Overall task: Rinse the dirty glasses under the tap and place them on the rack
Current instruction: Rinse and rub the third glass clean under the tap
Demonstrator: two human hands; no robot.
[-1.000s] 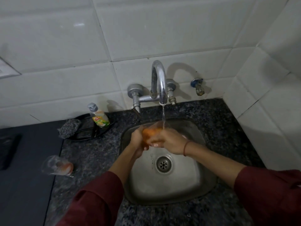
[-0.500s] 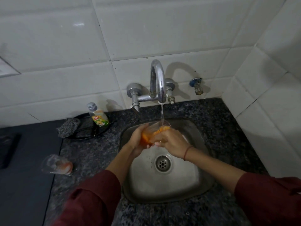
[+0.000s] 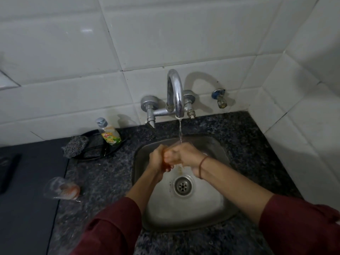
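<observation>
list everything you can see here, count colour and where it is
clear glass with orange residue: 1, clear and orange, held over the sink under the water stream
second dirty clear glass: 1, clear with orange residue, lying on the counter left of the sink
curved chrome tap: 1, silver, on the wall above the sink, running
steel sink: 1, grey, set in the counter
speckled dark stone counter: 1, black-grey, around the sink
dish soap bottle: 1, clear with yellow-green label, back left
grey scrubber: 1, left of the bottle
small wall valve: 1, right of the tap
left hand, right hand: 2, maroon sleeves, both gripping the glass
</observation>
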